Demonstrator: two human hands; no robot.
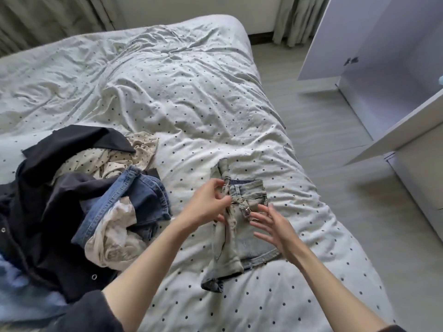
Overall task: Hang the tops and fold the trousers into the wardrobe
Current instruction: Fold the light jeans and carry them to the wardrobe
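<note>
At lower left a clothes pile (79, 202) lies on the bed (191, 97), its near edge cut off by the frame; single garments are hard to separate. Centre frame, pale jeans (239, 236) lie bunched on the spotted cover. The left hand (206, 207) pinches their waistband, fingertips partly hidden in denim. The right hand (271, 226) hovers just beside, fingers spread, holding nothing. Upper right, the wardrobe (383, 56) stands open, its inside cut off.

A home bedroom: bed (167, 92), curtains (48, 20), open wardrobe (383, 56)
</note>
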